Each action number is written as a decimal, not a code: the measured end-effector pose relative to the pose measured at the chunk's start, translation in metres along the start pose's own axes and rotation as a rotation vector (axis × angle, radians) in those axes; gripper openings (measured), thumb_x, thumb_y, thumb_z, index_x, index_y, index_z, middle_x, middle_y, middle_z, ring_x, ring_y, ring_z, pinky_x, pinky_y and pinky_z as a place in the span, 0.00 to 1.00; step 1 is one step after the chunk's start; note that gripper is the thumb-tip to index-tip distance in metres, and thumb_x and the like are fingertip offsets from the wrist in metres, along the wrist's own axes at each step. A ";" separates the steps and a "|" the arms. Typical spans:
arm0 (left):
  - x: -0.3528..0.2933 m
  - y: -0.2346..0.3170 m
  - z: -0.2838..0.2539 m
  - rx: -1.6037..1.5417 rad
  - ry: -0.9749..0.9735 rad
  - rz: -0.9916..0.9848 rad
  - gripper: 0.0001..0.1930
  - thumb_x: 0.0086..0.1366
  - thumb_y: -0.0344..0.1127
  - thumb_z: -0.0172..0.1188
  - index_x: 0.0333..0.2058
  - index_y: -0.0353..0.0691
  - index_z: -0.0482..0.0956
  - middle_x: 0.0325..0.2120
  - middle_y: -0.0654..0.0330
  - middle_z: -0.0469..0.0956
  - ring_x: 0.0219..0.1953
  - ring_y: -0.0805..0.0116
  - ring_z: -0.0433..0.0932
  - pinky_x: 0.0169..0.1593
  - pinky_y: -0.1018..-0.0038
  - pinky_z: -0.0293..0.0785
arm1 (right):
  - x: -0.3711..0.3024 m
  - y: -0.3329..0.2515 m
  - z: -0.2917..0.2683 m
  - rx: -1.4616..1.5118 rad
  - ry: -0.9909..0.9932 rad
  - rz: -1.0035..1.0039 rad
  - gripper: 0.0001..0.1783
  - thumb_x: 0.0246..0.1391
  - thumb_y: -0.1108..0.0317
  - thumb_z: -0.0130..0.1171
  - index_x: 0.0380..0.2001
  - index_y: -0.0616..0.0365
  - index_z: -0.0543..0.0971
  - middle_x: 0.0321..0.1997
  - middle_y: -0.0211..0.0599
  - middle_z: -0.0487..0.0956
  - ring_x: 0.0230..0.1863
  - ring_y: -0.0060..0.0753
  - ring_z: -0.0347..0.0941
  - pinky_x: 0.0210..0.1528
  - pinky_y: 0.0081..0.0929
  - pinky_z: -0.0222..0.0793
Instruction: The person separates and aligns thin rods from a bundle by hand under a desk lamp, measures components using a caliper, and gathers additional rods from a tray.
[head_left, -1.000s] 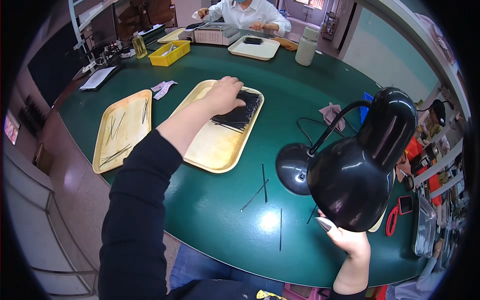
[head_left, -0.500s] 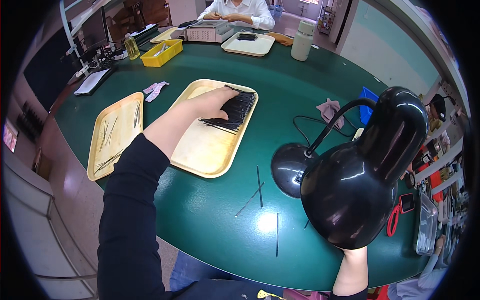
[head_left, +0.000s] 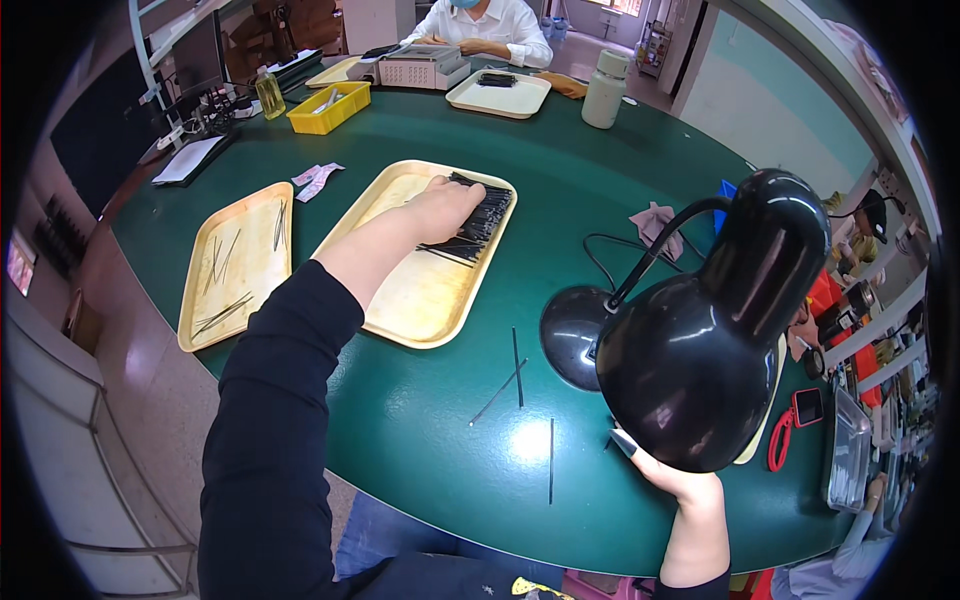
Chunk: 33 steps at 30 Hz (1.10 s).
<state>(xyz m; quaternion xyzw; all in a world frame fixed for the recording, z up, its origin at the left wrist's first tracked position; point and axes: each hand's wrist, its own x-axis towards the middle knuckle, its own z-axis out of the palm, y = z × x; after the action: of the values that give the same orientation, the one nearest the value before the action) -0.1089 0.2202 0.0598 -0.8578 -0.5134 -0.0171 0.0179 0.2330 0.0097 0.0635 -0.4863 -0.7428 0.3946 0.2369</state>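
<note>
Thin black rods lie in a dense bundle at the far right of a cream tray. My left hand rests on them with its fingers curled closed around some; its fingertips are hidden. A black desk lamp covers most of the fingers of my right hand. Beside its thumb a pointed silvery tool sticks out, apparently held in the hand. On the green table in front of me lie a few loose black rods, two of them crossed.
Left of the rod tray stands a second tray with several thin strands. Farther back are a yellow bin, a white tray and a pale bottle. A person in white sits opposite. A red-strapped device lies right.
My left hand has gone from spread over the rods to curled among them. My right hand has come farther out from under the lamp, showing the pointed tool. The lamp head has shifted slightly left.
</note>
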 end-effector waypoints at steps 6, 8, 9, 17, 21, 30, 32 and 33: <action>-0.007 -0.005 0.004 0.064 0.259 0.143 0.15 0.42 0.26 0.59 0.32 0.39 0.71 0.34 0.55 0.70 0.42 0.58 0.68 0.45 0.66 0.65 | -0.003 0.011 0.008 -0.380 0.123 -0.144 0.14 0.45 0.63 0.55 0.37 0.55 0.75 0.36 0.37 0.76 0.36 0.31 0.73 0.41 0.24 0.66; -0.008 -0.004 0.008 0.105 0.308 0.134 0.13 0.42 0.25 0.58 0.31 0.39 0.71 0.33 0.55 0.71 0.41 0.58 0.69 0.45 0.67 0.66 | -0.004 0.015 0.007 -0.435 0.118 -0.190 0.15 0.46 0.64 0.53 0.39 0.54 0.74 0.35 0.35 0.76 0.34 0.29 0.73 0.39 0.22 0.67; -0.009 -0.003 0.008 0.148 0.350 0.132 0.12 0.43 0.25 0.57 0.30 0.39 0.71 0.32 0.55 0.71 0.40 0.58 0.70 0.44 0.68 0.66 | -0.003 0.014 0.007 -0.457 0.104 -0.197 0.15 0.45 0.65 0.52 0.39 0.53 0.74 0.35 0.35 0.76 0.34 0.29 0.73 0.40 0.22 0.67; -0.014 0.009 0.006 -0.041 0.213 -0.071 0.09 0.48 0.24 0.50 0.31 0.38 0.71 0.33 0.53 0.71 0.40 0.56 0.70 0.43 0.66 0.66 | -0.003 0.018 0.006 -0.478 0.039 -0.186 0.16 0.44 0.68 0.51 0.41 0.53 0.72 0.34 0.34 0.76 0.34 0.26 0.74 0.39 0.19 0.67; -0.022 0.003 0.000 0.024 0.360 0.081 0.08 0.48 0.24 0.49 0.30 0.38 0.71 0.32 0.54 0.72 0.39 0.54 0.71 0.42 0.65 0.67 | -0.001 0.013 0.007 -0.457 0.076 -0.275 0.14 0.44 0.70 0.52 0.38 0.55 0.73 0.32 0.36 0.76 0.33 0.26 0.74 0.37 0.19 0.68; -0.055 0.024 -0.043 -0.223 0.490 -0.138 0.15 0.47 0.27 0.59 0.34 0.34 0.67 0.28 0.49 0.73 0.34 0.55 0.73 0.37 0.67 0.68 | 0.005 0.002 0.011 -0.433 0.131 -0.392 0.10 0.39 0.75 0.55 0.30 0.62 0.75 0.26 0.39 0.75 0.27 0.32 0.73 0.30 0.21 0.68; -0.071 0.037 -0.049 -0.533 0.653 -0.204 0.17 0.49 0.36 0.61 0.34 0.35 0.66 0.25 0.49 0.73 0.31 0.53 0.73 0.34 0.68 0.68 | 0.004 -0.001 0.012 -0.413 0.142 -0.437 0.10 0.37 0.76 0.55 0.29 0.62 0.75 0.25 0.39 0.75 0.26 0.33 0.72 0.28 0.22 0.67; -0.076 0.047 -0.046 -0.547 0.861 -0.200 0.18 0.49 0.39 0.62 0.33 0.35 0.67 0.22 0.56 0.73 0.24 0.63 0.73 0.29 0.74 0.69 | 0.003 -0.003 0.012 -0.382 0.141 -0.434 0.10 0.36 0.78 0.54 0.27 0.62 0.76 0.25 0.39 0.75 0.25 0.34 0.72 0.28 0.22 0.67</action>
<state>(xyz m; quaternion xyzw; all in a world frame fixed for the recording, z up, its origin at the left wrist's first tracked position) -0.1043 0.1291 0.1012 -0.6931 -0.5159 -0.5035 0.0008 0.2212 0.0074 0.0584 -0.3782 -0.8718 0.1531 0.2711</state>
